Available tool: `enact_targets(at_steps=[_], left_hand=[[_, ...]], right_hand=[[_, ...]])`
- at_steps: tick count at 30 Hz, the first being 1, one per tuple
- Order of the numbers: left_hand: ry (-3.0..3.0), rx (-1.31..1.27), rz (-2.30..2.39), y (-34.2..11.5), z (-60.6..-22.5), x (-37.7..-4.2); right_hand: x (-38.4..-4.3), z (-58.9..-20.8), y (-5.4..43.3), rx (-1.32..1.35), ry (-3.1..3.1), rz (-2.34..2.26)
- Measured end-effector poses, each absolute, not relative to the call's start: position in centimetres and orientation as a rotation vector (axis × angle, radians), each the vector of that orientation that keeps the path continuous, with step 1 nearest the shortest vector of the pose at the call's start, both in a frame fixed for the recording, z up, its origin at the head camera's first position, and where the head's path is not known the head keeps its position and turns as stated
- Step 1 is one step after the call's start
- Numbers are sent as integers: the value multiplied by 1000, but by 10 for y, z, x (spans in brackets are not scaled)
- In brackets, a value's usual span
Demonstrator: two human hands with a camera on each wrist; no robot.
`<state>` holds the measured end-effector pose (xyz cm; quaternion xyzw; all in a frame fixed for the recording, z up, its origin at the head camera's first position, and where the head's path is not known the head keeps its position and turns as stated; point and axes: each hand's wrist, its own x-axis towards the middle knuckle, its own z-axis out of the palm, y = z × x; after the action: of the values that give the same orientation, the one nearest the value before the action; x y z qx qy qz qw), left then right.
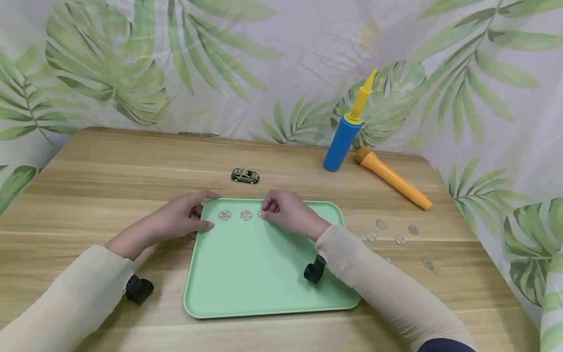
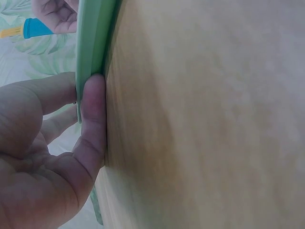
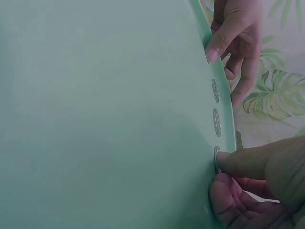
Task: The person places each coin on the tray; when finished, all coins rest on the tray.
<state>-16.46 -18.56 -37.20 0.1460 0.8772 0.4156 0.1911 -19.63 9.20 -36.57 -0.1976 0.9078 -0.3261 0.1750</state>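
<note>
A light green tray (image 1: 264, 278) lies on the wooden table. Two silver coins (image 1: 225, 215) (image 1: 246, 215) sit in a row near its far edge, and my right hand (image 1: 288, 211) pinches a third coin (image 1: 261, 214) against the tray beside them. In the right wrist view thumb and finger hold that coin (image 3: 217, 159) on the tray (image 3: 105, 114), with the other two coins (image 3: 215, 90) beyond. My left hand (image 1: 184, 217) grips the tray's far left corner; the left wrist view shows its thumb (image 2: 93, 119) pressed on the tray rim (image 2: 93, 38).
Several loose coins (image 1: 398, 239) lie on the table right of the tray. A small toy car (image 1: 245, 176) stands behind the tray. A blue and yellow pump (image 1: 347, 129) and an orange tube (image 1: 393, 178) sit at the back right. Leaf-print cloth hangs behind.
</note>
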Motion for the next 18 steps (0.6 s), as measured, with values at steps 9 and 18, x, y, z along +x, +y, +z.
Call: enact_targets(at_steps=[9,18], left_hand=[[2456,417,1174,-186,-372,-164],[2461,412,1159,-186,-370,-164]], right_hand=[[-198,-366,101,-536,2498,-1024],[-201,-364,133,-479,2486,-1113]])
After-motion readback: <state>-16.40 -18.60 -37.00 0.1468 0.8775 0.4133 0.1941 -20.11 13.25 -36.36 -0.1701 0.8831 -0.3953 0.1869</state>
